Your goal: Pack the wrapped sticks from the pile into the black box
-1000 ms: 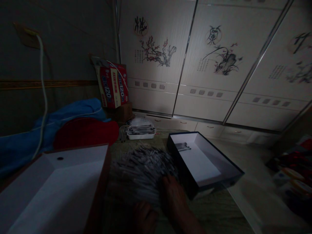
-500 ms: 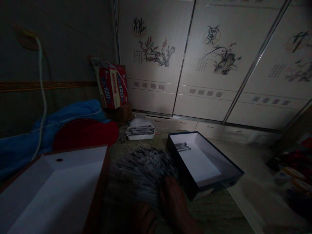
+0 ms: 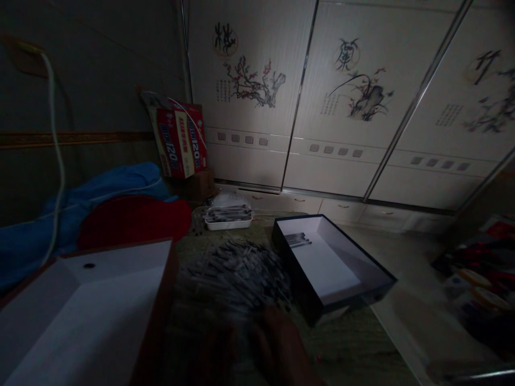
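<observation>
Both hands, the right hand [image 3: 281, 348] and left hand [image 3: 219, 351], rested at the near edge of the heap of thin sticks [image 3: 237, 271] between the brown box [image 3: 100, 316] and the black box [image 3: 333, 265] mid-desk, their grip too dark to tell; gathering a small aligned bundle would likely serve best.

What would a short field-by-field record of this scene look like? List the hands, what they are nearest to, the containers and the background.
right hand: at the near edge of the pile, blurred; grip cannot be told
left hand: dark and blurred, beside the right hand
pile of thin sticks: heaped between two boxes
dark box: white inside, a few sticks in its far corner
brown box: white inside, left of the pile
small white tray: behind the pile, holds sticks
background: painted cabinet doors
</observation>
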`<action>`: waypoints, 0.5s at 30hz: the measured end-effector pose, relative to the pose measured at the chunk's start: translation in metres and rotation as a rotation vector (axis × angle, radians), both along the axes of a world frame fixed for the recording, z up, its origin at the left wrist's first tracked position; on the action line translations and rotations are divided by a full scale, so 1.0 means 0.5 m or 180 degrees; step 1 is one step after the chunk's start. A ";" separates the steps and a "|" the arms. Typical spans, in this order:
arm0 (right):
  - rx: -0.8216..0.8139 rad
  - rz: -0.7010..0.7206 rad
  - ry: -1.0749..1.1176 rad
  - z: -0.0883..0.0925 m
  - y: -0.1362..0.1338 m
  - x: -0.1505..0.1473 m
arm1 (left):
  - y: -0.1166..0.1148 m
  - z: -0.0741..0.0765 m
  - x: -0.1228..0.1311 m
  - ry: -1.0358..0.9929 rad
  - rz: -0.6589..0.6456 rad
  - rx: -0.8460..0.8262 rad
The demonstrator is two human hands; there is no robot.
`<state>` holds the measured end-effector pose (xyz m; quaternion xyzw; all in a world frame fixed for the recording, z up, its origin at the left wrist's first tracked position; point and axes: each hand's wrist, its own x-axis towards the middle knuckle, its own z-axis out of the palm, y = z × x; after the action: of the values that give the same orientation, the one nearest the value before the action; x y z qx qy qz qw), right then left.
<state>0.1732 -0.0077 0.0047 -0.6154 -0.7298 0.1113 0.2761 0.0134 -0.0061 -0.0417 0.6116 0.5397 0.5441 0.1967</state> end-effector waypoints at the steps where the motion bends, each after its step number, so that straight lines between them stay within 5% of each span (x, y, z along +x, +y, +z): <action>1: -0.0155 -0.0254 -0.0156 0.010 0.018 0.008 | -0.001 0.010 0.000 -0.0074 -0.0011 -0.0067; 8: -0.0408 -0.0983 -0.0828 0.021 0.136 0.046 | -0.009 0.073 0.011 -0.0501 0.0026 -0.0338; 15: -0.0398 -0.1070 -0.0970 0.010 0.139 0.037 | -0.008 0.093 0.014 -0.0892 0.0158 -0.0471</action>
<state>0.1919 0.0621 0.0098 -0.7539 -0.6420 0.0146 0.1386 0.0201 -0.0099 0.0050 0.5000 0.5605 0.5875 0.3011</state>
